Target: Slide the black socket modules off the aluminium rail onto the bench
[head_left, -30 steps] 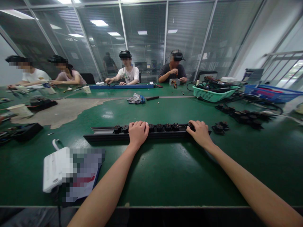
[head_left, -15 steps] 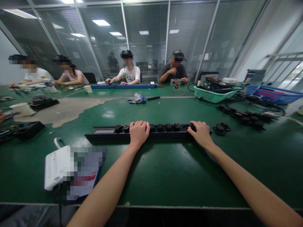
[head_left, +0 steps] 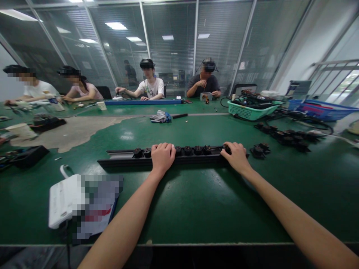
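A long black channel-shaped rail [head_left: 126, 163] lies across the green table in front of me. Several round black socket modules [head_left: 198, 150] sit in a row inside it. My left hand [head_left: 163, 157] is closed over the rail left of its middle, fingers curled over the far side, hiding part of the row. Near the rail's right end, my right hand [head_left: 236, 156] is closed on another black socket module [head_left: 226, 149], with thumb and fingers around it. That module is partly covered by the fingers, so how deep it sits in the rail cannot be seen.
Loose black modules [head_left: 294, 138] lie to the right, some [head_left: 260, 150] close to the rail's end. A green basket [head_left: 252, 112] of cables and a blue basket [head_left: 322, 110] stand behind. At left are a white box [head_left: 66, 201] with a cable and a pouch [head_left: 98, 209]. Co-workers sit opposite.
The whole view has shifted slightly, with things appearing a little further left. Both my hands keep their places on the rail and module. Across the table, a co-worker's hand has risen.
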The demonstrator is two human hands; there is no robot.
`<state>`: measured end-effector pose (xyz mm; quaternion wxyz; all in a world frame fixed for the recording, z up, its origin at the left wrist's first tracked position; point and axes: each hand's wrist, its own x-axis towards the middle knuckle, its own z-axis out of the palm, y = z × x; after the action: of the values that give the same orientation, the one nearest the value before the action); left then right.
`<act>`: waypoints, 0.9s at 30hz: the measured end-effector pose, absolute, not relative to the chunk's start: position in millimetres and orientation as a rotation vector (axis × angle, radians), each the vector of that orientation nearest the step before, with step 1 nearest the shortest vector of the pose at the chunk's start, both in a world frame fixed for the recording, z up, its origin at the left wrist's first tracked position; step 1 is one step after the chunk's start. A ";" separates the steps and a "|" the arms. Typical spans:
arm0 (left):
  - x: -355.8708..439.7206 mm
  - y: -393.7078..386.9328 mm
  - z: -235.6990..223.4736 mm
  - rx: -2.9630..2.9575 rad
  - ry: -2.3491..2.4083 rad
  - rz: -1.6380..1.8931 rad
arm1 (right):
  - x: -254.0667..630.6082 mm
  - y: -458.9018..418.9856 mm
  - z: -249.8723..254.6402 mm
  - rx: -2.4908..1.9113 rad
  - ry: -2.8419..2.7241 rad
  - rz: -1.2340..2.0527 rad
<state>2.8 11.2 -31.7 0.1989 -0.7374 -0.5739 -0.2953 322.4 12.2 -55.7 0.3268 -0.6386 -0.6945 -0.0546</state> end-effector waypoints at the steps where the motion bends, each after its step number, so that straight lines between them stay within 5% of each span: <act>1: 2.8 11.3 -31.8 -2.063 -1.606 -0.824 | 322.5 12.2 -55.7 -1.671 -1.822 -0.150; 27: 2.2 12.6 -33.6 -2.065 -1.612 -0.832 | 333.3 11.3 -55.2 -1.751 -1.806 -0.243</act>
<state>2.2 12.6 -33.6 0.1954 -0.7368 -0.5751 -0.2970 333.3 11.3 -55.2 0.3024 -0.6603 -0.6813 -0.0917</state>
